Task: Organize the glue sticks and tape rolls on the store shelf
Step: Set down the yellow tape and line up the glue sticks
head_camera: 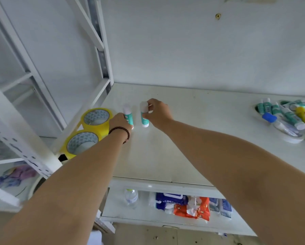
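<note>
Two teal-and-white glue sticks stand upright side by side on the white shelf (183, 138). My left hand (119, 123) grips the left glue stick (128, 115) around its lower body. My right hand (157, 113) pinches the right glue stick (144, 114) near its white cap. Two yellow tape rolls lie flat at the shelf's left edge, one behind (97, 118) and one in front (81, 143), just left of my left hand. At the far right, a pile of glue sticks (286, 114) lies on white tape rolls (293, 137).
A white metal shelf post (21, 138) and cross braces rise at the left. The white wall (201, 50) closes the back. On the lower shelf stand a water bottle (131, 198) and blue and orange wipe packs (183, 204).
</note>
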